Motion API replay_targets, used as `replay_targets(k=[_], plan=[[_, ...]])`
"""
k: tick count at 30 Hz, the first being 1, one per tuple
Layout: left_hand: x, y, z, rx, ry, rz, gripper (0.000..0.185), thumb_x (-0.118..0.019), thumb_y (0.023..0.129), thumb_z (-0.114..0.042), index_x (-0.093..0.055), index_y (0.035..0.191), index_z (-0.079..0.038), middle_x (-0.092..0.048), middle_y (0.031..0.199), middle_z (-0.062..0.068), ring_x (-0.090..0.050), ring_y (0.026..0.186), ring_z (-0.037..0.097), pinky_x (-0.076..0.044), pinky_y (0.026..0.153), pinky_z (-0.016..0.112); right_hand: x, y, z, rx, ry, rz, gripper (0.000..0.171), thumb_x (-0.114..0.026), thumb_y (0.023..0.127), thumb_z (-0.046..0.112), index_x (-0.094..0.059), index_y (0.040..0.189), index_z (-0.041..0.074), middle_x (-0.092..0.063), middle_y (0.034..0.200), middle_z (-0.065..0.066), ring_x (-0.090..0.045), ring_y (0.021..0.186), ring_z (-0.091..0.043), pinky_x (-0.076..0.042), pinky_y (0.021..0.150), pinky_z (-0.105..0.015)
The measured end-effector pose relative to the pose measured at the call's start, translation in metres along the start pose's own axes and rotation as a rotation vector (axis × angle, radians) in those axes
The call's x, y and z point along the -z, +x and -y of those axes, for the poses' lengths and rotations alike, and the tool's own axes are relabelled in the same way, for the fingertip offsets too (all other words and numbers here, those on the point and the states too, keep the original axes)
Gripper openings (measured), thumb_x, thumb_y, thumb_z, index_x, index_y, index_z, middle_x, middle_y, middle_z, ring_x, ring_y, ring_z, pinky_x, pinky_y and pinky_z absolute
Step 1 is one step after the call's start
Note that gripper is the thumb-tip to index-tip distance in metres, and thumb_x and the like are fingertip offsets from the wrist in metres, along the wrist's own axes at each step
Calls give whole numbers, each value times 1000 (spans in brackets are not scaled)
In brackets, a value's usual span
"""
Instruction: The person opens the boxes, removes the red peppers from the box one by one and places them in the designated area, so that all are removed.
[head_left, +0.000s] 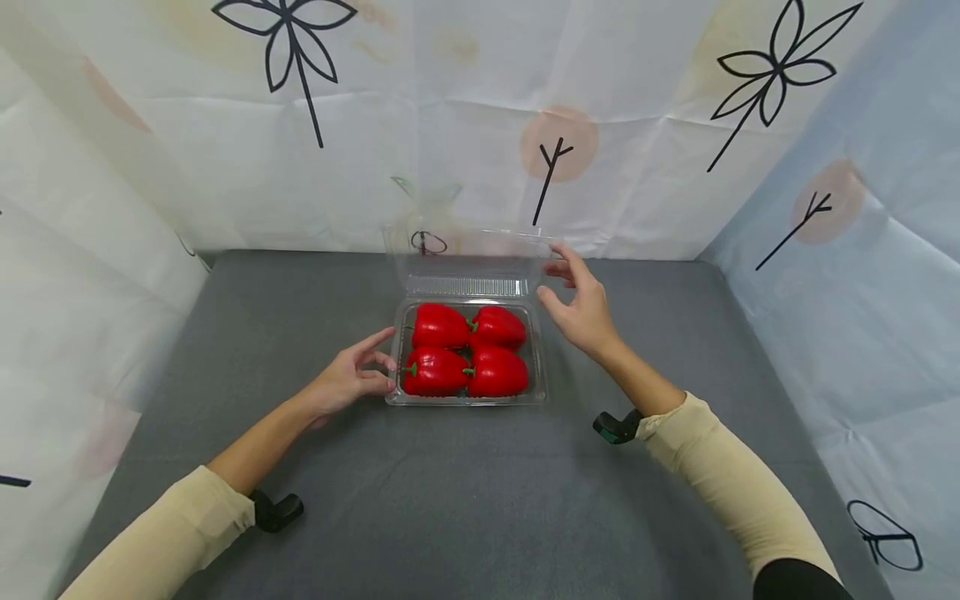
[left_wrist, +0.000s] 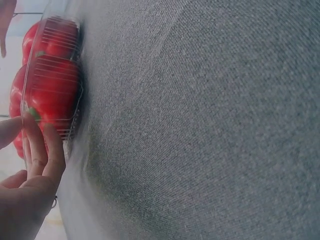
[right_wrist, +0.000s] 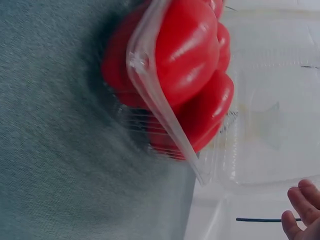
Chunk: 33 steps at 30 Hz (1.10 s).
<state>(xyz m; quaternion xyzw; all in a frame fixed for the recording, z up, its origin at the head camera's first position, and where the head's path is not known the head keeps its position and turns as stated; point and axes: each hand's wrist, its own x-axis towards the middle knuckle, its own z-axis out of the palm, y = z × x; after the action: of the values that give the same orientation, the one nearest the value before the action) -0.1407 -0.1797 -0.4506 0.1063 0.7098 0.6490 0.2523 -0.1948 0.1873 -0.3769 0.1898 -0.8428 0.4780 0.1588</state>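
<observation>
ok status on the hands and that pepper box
Left hand touching clear box at its left edge. Right hand open at raised lid. Four red peppers inside. Nothing in the way.

A grey cloth-covered table (head_left: 450, 500) stands enclosed on three sides by pale creased sheets (head_left: 225, 125) printed with black flower outlines (head_left: 285, 42) and peach circles, evenly lit.
</observation>
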Motion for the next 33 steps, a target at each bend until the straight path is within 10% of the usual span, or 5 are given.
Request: replay_targets(k=[14,33], plan=[[-3,-2,-1,9,-30,-12,88,-67,89,4,-19,160,-15,-53,108,18,-63,79,16,-54,79,26,-14,29,-15,-207,187,63,74,-59,94,1,-21,158,5,-44,146,-27,-47,132,-43,-33,108,-58],[-6,-1,-1,3,-73,12,86,-63,90,8,-18,160,-15,-51,106,17,-66,79,19,-58,81,37,-21,25,-42,-307,105,171,77,-63,94,5,-22,159,10,-38,151,-28,-51,129,-41,-42,106,-51]])
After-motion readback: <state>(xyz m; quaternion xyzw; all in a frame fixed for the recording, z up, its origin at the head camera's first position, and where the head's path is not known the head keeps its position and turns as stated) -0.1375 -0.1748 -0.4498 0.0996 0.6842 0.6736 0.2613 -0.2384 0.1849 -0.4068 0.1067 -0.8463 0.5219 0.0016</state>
